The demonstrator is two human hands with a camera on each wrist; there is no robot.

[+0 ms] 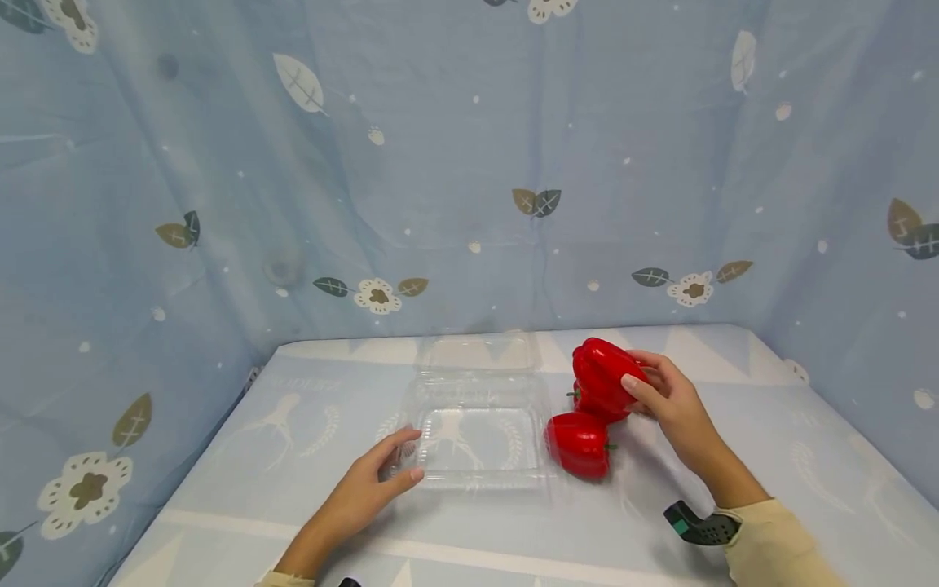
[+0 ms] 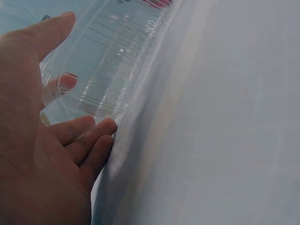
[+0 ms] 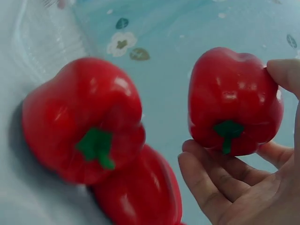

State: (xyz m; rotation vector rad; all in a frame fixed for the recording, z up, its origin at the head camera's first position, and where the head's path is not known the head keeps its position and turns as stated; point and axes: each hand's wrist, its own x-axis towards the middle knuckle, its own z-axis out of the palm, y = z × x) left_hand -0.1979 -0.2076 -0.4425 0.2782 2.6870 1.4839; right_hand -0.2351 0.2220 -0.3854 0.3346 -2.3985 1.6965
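Observation:
My right hand (image 1: 675, 412) holds a red bell pepper (image 1: 605, 375) with a green stem (image 3: 228, 136), thumb on one side and fingers beneath it. In the head view this pepper overlaps two other red bell peppers on the table. One of them (image 1: 579, 444) lies on its side by the container's right wall; the other (image 3: 145, 194), behind it, is partly hidden. A clear plastic container (image 1: 480, 481) sits mid-table, its hinged lid (image 1: 477, 355) laid back. At the container's left end is my left hand (image 1: 370, 485), thumb and fingers spread apart, fingertips right at its corner.
The table (image 1: 242, 489) has a pale patterned cloth. A blue curtain (image 1: 469, 147) with flowers and leaves hangs along the back and both sides. A dark wrist device (image 1: 700, 526) sits by the right sleeve (image 1: 778, 546).

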